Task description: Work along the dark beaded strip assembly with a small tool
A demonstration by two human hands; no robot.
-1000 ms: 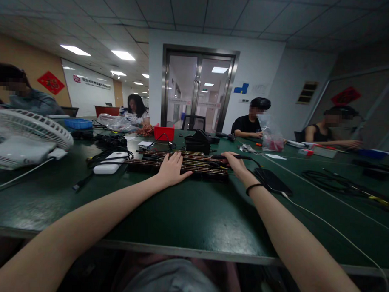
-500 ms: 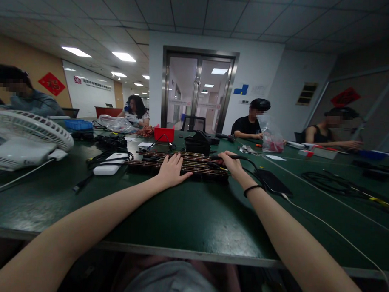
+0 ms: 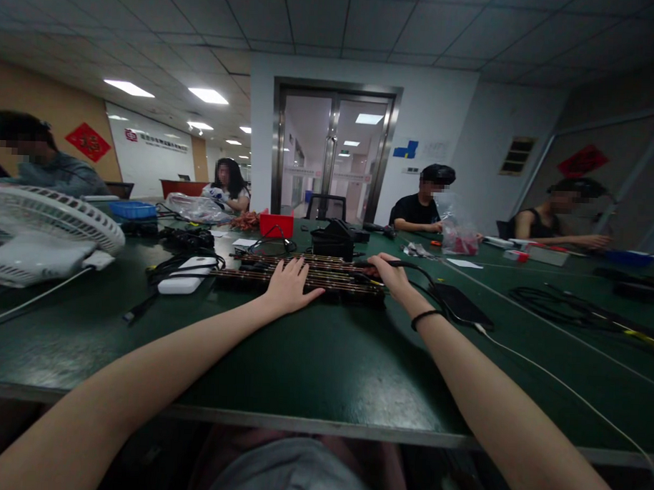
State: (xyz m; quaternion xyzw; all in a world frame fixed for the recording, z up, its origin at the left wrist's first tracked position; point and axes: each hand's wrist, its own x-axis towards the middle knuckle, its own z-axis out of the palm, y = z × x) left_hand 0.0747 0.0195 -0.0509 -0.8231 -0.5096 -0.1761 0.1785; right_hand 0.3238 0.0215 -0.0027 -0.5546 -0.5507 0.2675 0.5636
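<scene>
Several thin reddish-brown wires (image 3: 336,282) with small light bands lie side by side across a dark rack (image 3: 351,297) on the green table. My left hand (image 3: 287,288) rests flat on the wires, fingers spread and thumb out to the right. At the right end of the rack, my right hand (image 3: 389,274) is closed round a slim black corded tool (image 3: 363,264) that points left over the wires. Its tip is too small to make out. A thick black cord (image 3: 418,268) leads from this hand to the right.
Left of the rack are a white box (image 3: 185,277), black cables (image 3: 190,240) and a white fan (image 3: 49,228). A black phone (image 3: 461,305) lies to the right. Behind stand a red bin (image 3: 276,225) and a black holder (image 3: 332,238). Other people sit round the table.
My hands keep the same places on the wires and the tool. Across the table at the left, a person's gloved hand has come down from beside the head.
</scene>
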